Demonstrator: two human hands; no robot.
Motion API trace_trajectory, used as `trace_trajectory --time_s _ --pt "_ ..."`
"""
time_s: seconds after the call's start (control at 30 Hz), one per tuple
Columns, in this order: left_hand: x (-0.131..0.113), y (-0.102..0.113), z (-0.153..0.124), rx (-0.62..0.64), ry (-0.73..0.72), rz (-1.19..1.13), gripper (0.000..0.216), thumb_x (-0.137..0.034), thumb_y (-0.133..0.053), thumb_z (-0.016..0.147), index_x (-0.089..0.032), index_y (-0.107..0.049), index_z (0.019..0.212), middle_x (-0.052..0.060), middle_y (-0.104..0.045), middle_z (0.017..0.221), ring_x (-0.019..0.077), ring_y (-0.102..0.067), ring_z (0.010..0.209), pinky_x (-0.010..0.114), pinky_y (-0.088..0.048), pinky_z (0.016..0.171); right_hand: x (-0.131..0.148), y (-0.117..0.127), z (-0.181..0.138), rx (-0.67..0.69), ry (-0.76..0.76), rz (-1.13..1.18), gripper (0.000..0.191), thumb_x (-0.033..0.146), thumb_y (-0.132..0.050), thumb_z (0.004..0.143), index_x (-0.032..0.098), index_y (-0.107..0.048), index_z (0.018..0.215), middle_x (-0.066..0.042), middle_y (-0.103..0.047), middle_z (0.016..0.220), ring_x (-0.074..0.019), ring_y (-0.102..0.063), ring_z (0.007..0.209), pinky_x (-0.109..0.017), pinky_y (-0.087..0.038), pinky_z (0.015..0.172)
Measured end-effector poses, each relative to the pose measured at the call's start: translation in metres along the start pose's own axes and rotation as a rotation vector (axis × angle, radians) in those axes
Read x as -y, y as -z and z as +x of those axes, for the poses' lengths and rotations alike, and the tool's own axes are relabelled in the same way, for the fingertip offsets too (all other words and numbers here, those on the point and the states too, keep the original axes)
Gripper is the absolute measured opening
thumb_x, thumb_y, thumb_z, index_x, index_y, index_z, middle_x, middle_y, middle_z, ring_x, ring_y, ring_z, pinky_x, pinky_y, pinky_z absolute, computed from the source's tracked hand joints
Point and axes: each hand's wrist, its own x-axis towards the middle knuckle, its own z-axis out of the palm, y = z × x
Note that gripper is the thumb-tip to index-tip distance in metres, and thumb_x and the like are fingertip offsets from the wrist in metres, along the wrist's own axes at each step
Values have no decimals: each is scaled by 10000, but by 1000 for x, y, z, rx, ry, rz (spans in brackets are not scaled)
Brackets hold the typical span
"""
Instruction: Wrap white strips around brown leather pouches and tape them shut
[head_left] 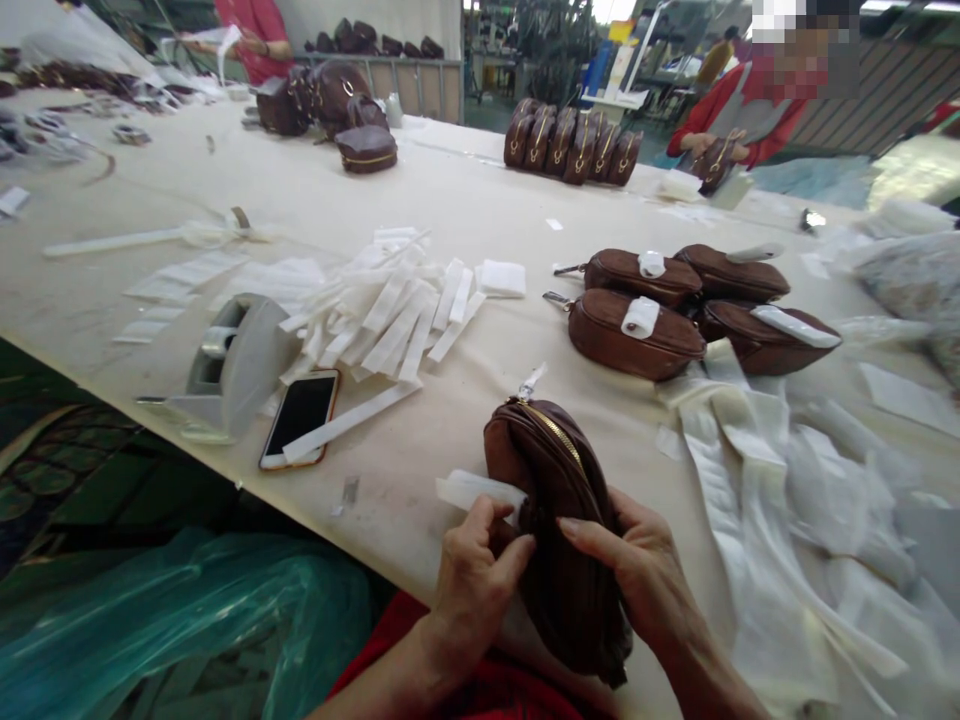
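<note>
A brown leather pouch with a gold zipper stands on edge at the near side of the table, held between both hands. My left hand pinches a white paper strip against the pouch's left end. My right hand grips the pouch's right side, fingers curled over it.
Several wrapped brown pouches lie to the right, more stand in a row farther back. White paper strips, a tape dispenser and a phone lie left. White wrapping paper covers the right. Other people work across the table.
</note>
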Motion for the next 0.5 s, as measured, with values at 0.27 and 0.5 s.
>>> trace_trajectory --time_s 0.27,0.5 --pt "-7 -9 2 -53 204 -236 301 -195 -680 548 -182 -465 759 -96 -460 488 79 -429 471 197 -337 469 -3 -5 -2 -8 -46 102 383 300 -743 553 128 -639 879 -5 -632 654 -144 -547 559 -224 -431 489" --pt "-6 -12 4 -103 195 -302 308 -197 -687 530 -178 -458 735 -86 -490 505 81 -451 482 196 -348 465 -8 -6 -6 -31 -60 119 390 326 -756 539 142 -629 858 4 -627 638 -142 -548 540 -224 -435 480"
